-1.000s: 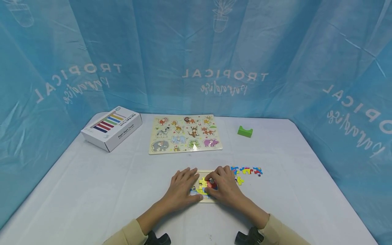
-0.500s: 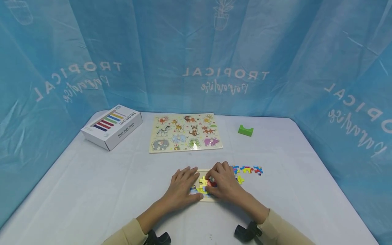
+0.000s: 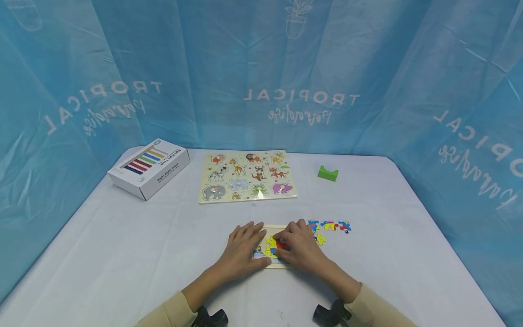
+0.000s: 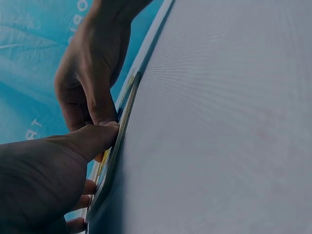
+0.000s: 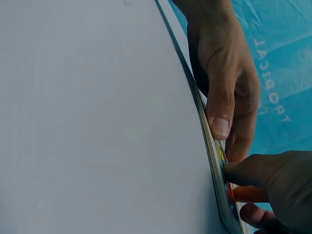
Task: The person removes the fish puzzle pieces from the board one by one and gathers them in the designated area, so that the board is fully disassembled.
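A small wooden jigsaw board lies on the white table between both hands, partly filled with yellow, blue and red pieces. My left hand rests over its left side, fingers spread and thumb along the near edge. With thumb and index finger, my right hand pinches a red puzzle piece on the right part of the board, hiding much of that side. In the right wrist view, the right thumb and fingers meet at the board's rim, with a bit of red between them.
Loose puzzle pieces lie right of the board. Further back are an animal peg puzzle, a white box at left, and a green arched block at right. A blue curtain surrounds the table.
The right hand shifts slightly over the red piece, its knuckles rising and then lowering again. The left hand stays in place on the board.
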Tool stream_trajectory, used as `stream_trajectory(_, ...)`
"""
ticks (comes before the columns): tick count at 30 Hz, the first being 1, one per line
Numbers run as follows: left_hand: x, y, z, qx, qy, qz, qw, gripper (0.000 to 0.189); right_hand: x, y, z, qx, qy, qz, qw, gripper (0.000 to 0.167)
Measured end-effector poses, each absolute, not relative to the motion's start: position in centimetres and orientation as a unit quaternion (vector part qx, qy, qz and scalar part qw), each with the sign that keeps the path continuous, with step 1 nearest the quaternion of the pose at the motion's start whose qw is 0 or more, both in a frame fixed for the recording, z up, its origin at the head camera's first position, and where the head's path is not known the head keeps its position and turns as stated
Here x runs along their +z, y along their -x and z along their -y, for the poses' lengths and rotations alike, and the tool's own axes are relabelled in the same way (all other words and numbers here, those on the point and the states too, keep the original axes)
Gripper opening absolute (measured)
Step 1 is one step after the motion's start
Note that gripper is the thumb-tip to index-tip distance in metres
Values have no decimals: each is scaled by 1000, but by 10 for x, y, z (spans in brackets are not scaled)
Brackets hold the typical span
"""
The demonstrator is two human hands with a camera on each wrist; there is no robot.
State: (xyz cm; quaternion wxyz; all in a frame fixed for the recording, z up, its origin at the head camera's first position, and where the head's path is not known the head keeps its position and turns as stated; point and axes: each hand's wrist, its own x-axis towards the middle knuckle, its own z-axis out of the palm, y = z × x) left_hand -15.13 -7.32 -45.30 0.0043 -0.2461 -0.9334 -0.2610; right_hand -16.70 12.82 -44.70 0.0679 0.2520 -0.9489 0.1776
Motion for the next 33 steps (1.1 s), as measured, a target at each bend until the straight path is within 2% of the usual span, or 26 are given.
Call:
stream_trajectory(9, -453, 151, 73, -262, 244, 934, 3, 68, -442, 162, -120, 171, -220, 959, 59, 32)
stream_trajectory(24, -453, 152, 72, -254, 241, 937, 3, 70, -434, 169, -119, 175, -223, 959, 17, 32)
stream_trajectory(33, -452, 152, 73, -259, 245, 934, 0, 69, -437, 168, -118, 195, -215, 957, 16, 34)
